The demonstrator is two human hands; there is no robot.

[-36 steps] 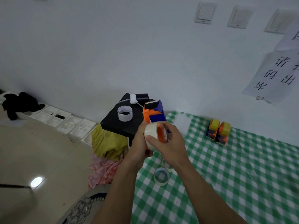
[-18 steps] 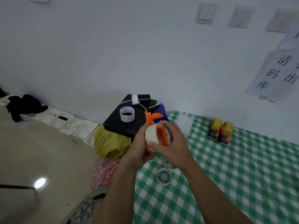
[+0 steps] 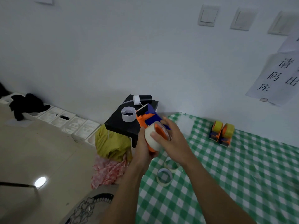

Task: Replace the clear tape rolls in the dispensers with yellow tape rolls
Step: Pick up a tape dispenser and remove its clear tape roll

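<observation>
Clear tape roll (image 3: 152, 140) is still sitting on the dispenser (image 3: 143, 118) hub, above the checked table (image 3: 218, 175) edge; right hand (image 3: 174, 141) is loosening, fingers (image 3: 168, 124) spreading, thumb still pinching it; left hand (image 3: 142, 148) is gripping dispenser. Removal pending.

Left hand (image 3: 142, 152) grips the orange-blue dispenser (image 3: 146, 118) from below. Right hand (image 3: 175, 140) holds the whitish tape roll (image 3: 151, 140) on its orange hub, thumb on the outer face. Two clear rolls, near one (image 3: 164, 177) and far one (image 3: 171, 164), lie on the green check cloth (image 3: 226, 183) under the wrists. Yellow-loaded dispensers (image 3: 221, 134) sit side by side near the wall.
</observation>
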